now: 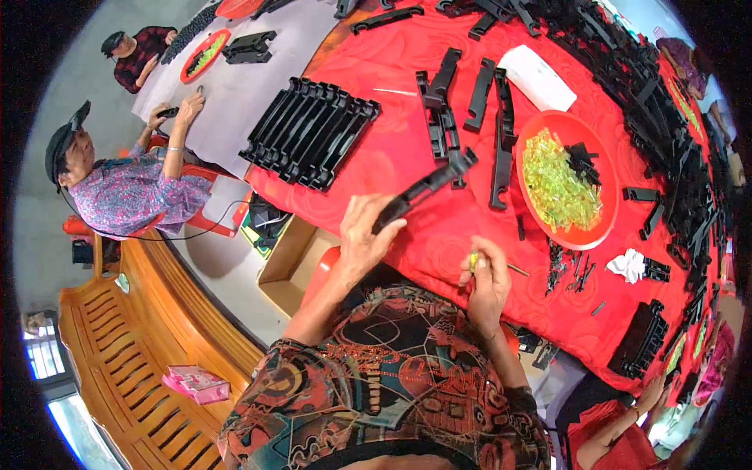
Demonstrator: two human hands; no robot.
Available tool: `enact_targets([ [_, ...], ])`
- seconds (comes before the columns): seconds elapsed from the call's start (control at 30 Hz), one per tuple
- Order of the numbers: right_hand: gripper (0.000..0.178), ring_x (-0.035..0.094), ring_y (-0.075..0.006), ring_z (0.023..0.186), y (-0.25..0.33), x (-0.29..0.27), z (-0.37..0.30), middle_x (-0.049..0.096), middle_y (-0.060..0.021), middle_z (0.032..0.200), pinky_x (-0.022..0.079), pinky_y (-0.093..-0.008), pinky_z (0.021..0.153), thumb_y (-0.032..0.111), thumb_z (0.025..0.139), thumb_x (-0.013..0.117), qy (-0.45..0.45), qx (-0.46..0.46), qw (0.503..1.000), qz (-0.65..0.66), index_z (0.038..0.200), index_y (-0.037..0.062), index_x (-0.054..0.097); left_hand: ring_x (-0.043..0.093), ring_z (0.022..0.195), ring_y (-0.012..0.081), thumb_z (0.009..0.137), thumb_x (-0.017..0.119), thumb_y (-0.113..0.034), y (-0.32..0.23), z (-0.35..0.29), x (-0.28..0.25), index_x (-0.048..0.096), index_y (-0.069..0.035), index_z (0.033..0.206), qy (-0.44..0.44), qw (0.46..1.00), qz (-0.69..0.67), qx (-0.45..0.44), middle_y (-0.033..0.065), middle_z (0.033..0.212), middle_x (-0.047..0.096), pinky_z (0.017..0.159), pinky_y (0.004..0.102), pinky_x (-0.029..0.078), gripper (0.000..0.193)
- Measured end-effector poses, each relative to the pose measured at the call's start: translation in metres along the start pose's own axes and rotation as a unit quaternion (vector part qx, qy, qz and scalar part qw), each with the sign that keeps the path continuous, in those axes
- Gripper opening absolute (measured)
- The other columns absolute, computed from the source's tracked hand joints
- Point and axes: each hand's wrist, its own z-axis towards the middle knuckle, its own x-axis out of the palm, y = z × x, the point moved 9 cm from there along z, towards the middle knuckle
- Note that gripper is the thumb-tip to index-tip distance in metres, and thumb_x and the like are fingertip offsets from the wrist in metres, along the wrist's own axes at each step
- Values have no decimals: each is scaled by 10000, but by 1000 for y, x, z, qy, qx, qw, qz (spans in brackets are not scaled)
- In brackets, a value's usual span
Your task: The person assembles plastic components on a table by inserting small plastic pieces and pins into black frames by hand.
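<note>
My left hand [363, 236] grips one end of a long black plastic part [427, 188], which slants up to the right above the red cloth. To its right, my right hand [487, 283] pinches a small yellow-green piece [473, 258]. A thin stick-like thing [517, 269] juts out beside that hand; whether I hold it cannot be made out. Several similar black parts [479, 94] lie just beyond. A red oval plate [611, 210] at the right carries a heap of small yellow-green pieces [552, 180] and some small black pieces [581, 162].
Black parts stand in a neat row [309, 133] at the left of the red tablecloth [392, 70]. A large black pile [666, 133] runs along the far right. A white box [536, 77], crumpled tissue [627, 265] and wooden bench [133, 329] are around. Other people sit nearby.
</note>
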Motion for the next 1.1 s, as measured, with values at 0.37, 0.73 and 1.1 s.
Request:
enact_targets([
  [0.37, 153, 524, -96, 720, 20, -13, -6, 547, -37, 827, 451, -218, 672, 27, 888, 547, -78, -74, 994, -13, 1029, 18, 489, 554, 930, 282, 694, 736, -176, 8, -16, 56, 634, -67, 1058, 221, 974, -24, 48, 92, 1009, 612, 855, 418, 413, 394],
  [0.73, 168, 431, -28, 665, 0, -20, 5, 524, 6, 807, 373, -174, 584, -40, 810, 621, -138, -88, 981, -108, 934, 31, 532, 559, 947, 276, 688, 739, -177, 1, -20, 59, 623, -63, 1082, 244, 967, 37, 61, 89, 993, 616, 836, 395, 413, 426],
  [1.1, 135, 517, -190, 572, 8, 17, 25, 578, -91, 740, 423, -287, 530, -36, 740, 658, -89, -205, 921, -319, 843, 22, 593, 513, 995, 317, 665, 756, -187, 6, -18, 44, 557, -49, 1148, 198, 980, 15, 27, 138, 1101, 551, 867, 418, 404, 540],
])
